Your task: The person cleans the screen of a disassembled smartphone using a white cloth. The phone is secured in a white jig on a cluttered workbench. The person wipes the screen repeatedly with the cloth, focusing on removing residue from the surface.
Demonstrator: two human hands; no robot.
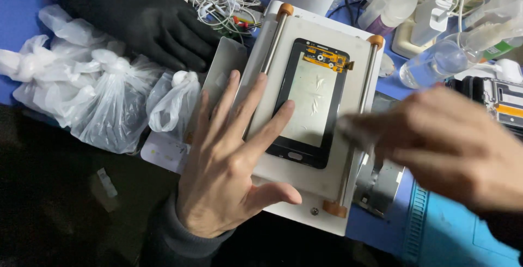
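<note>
Left hand [231, 172] lies flat with fingers spread, one fingertip pressing the phone screen panel [311, 103] on the white separator plate [305, 174]. Right hand [447, 147], blurred beside the panel's right edge, possibly pinches something; I cannot tell.

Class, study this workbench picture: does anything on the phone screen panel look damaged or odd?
Yes. The phone screen panel on the white plate has a wrinkled, patchy middle rather than smooth glass. The left hand has a fingertip on its edge; the right hand is blurred.
</note>
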